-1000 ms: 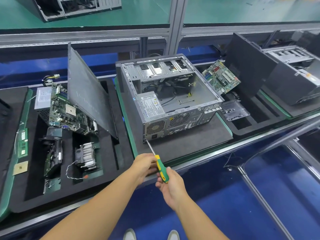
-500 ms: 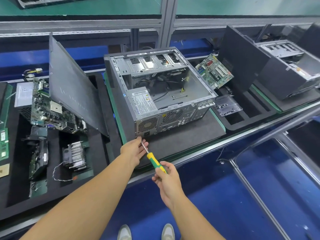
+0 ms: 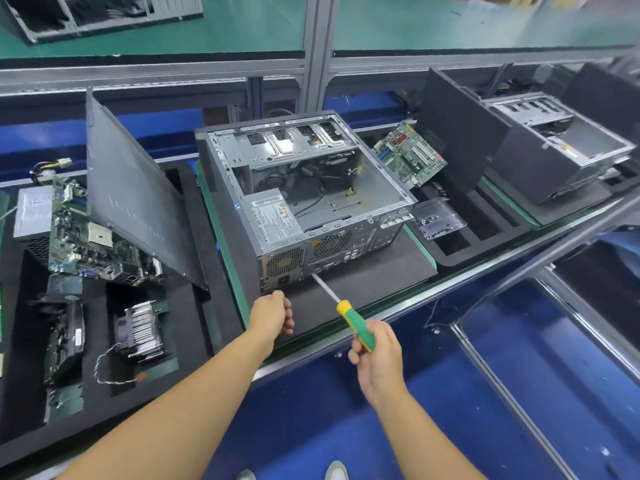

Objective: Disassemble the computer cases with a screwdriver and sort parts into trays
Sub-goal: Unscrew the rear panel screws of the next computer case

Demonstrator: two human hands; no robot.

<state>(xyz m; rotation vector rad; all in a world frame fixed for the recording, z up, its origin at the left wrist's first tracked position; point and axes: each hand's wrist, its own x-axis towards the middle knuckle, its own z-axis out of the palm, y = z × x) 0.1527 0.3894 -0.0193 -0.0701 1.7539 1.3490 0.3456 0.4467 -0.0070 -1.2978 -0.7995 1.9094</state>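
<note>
Shifted right along the case (image 3: 329, 244) rear, the screwdriver (image 3: 358, 329), gripped by the right hand (image 3: 377, 355), needs seating on the next screw; left hand (image 3: 273, 313) curls, contents unclear.

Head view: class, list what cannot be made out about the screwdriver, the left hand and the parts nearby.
All in the head view:
- Tip of the screwdriver: too small to tell whether it sits in a screw on the case.
- The left hand: its back hides the curled fingers, so whether it holds anything is unknown.
- The label on the power supply: print too small to read.
- The far case: cut off by the top edge.
</note>
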